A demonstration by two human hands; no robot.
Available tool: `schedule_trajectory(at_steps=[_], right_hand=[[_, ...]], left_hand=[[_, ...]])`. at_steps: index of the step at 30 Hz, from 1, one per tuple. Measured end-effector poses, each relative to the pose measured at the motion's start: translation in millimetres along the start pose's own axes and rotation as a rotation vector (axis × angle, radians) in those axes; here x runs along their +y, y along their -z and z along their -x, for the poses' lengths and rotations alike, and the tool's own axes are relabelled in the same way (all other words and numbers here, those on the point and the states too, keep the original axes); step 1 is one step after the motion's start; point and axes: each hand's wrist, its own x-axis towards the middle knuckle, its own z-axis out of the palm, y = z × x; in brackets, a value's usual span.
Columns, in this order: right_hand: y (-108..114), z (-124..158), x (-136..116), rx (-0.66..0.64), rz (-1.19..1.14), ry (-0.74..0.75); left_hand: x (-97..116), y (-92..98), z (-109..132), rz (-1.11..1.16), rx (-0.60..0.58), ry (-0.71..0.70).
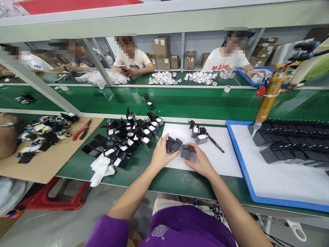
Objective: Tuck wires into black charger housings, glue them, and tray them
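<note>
My left hand (pixel 162 152) is closed around black plug adapters (pixel 174 145) above the white sheet (pixel 218 161). Close beside it, my right hand (pixel 199 159) grips another black plug adapter (pixel 184 151). The two hands nearly meet over the sheet's front part. Behind them on the sheet lie a few open adapter housings (pixel 202 138) with inner parts showing, and a black pen-like stick (pixel 217 144). To the left of my left hand is a heap of open black adapter housings (pixel 133 133). The undersides of the held adapters are hidden.
On the right, a blue-rimmed tray (pixel 240 154) holds rows of black adapters (pixel 285 147), with a yellow-bodied dispenser (pixel 268 92) over it. White gloves (pixel 101 168) lie at the left table edge. Red-handled pliers (pixel 81 131) rest on cardboard. Several people sit across the green conveyor (pixel 185 103).
</note>
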Motion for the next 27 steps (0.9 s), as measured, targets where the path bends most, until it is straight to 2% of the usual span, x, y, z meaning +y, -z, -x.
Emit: schedule_trajectory(at_steps=[6, 11, 16, 21, 27], right_hand=[[0, 0, 10, -0.035, -0.226, -0.055], [-10, -10, 9, 0.171, -0.332, -0.173], [-17, -13, 6, 0.227, -0.316, -0.169], [-23, -6, 6, 0.358, -0.181, -0.138], [-18, -1, -4, 0.362, -0.075, -0.141]], left_hand=[[7, 8.1, 3, 0.078, -0.147, 0.029], [1, 9.6, -5, 0.201, -0.187, 0.084], [1, 4.9, -12, 0.284, -0.27, 0.151], [-4, 4.5, -12, 0.322, -0.289, 0.199], [-7, 2.5, -5, 0.596, -0.485, 0.248]])
